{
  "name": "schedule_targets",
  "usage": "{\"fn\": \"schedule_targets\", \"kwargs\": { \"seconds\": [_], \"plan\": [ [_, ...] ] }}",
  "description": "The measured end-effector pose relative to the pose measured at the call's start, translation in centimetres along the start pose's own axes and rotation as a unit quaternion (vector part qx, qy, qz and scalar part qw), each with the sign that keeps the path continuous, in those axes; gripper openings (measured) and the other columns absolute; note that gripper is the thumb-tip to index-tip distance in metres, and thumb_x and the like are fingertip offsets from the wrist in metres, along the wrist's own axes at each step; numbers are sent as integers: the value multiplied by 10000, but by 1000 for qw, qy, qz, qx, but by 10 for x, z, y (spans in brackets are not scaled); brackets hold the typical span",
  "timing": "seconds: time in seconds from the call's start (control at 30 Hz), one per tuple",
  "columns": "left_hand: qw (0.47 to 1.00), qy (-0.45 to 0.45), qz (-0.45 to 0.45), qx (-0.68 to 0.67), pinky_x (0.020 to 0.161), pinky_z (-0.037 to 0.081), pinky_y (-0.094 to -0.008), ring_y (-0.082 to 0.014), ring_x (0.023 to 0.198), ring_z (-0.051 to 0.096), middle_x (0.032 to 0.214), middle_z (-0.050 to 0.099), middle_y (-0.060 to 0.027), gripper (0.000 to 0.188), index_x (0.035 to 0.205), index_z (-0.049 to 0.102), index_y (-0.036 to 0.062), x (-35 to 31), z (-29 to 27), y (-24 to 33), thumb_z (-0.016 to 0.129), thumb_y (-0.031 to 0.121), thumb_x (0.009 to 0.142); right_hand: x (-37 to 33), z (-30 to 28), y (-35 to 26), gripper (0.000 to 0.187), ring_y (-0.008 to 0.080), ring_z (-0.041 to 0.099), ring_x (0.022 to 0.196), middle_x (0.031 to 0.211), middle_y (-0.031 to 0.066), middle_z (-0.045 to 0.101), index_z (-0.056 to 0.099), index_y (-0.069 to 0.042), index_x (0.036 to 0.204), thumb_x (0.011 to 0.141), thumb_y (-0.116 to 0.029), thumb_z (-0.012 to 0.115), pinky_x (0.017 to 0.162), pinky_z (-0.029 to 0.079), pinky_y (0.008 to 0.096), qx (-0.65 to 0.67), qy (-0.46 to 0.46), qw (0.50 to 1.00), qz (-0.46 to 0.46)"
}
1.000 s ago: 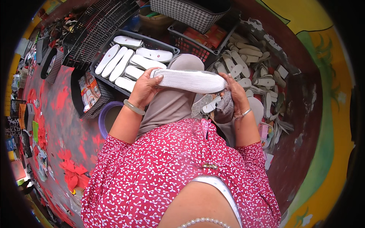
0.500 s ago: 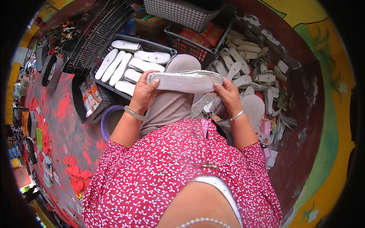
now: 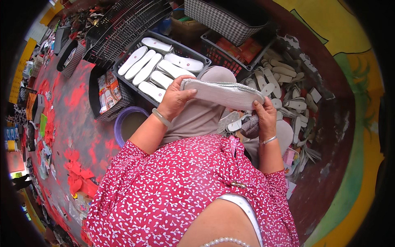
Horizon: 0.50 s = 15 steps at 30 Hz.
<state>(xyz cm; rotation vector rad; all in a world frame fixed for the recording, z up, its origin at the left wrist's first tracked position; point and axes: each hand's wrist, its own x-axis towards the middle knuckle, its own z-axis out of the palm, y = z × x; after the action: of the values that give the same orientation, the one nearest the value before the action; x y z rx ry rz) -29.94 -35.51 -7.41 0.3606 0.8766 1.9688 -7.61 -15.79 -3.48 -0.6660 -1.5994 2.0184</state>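
Observation:
Both of my hands hold a stack of white insoles (image 3: 224,94) above my knees, its long side facing me and its right end lower. My left hand (image 3: 175,101) is closed round the left end, thumb in front. My right hand (image 3: 266,117) pinches the right end between thumb and fingers. Beyond my left hand, a dark grey crate (image 3: 188,49) contains several bundles of white insoles (image 3: 140,70) with small red marks. To the right of my right hand spreads a loose heap of insoles (image 3: 297,105). A grey knitted bundle (image 3: 249,126) lies just below the stack.
A purple-rimmed bucket (image 3: 119,126) stands left of my left forearm, near a patterned basket (image 3: 116,112) with orange packets. Black slatted crates (image 3: 123,31) are at the far left. Another patterned basket (image 3: 224,20) rests over a black crate (image 3: 212,51) at the back. Red scraps (image 3: 80,179) litter the floor.
The stack has tilted, its right end dropping below its left, and both hands still grip it. The whole view has shifted, so the surroundings appear further right and slightly turned.

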Motion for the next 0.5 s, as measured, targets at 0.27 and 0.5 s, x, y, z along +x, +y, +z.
{"fn": "schedule_targets", "kwargs": {
  "seconds": [0.27, 0.5],
  "plan": [
    [918, -245, -195, 243, 811, 476, -254, -124, 914, 600, 999, 632, -71, 445, 1134, 520, -14, 5, 42, 81, 692, 17, 725, -15, 3, -86, 250, 109, 549, 943, 1037, 57, 614, 609, 34, 1077, 828, 25, 629, 833, 435, 239, -99, -83, 983, -133],
    [765, -450, -115, 446, 863, 449, -301, -153, 959, 571, 1062, 620, -121, 657, 1263, 451, -8, 20, 114, 72, 767, 205, 727, -20, 17, -107, 218, 91, 552, 875, 980, 48, 632, 617, 46, 1039, 822, 26, 632, 781, 444, 223, -148, -148, 969, -132]
  ]
}}
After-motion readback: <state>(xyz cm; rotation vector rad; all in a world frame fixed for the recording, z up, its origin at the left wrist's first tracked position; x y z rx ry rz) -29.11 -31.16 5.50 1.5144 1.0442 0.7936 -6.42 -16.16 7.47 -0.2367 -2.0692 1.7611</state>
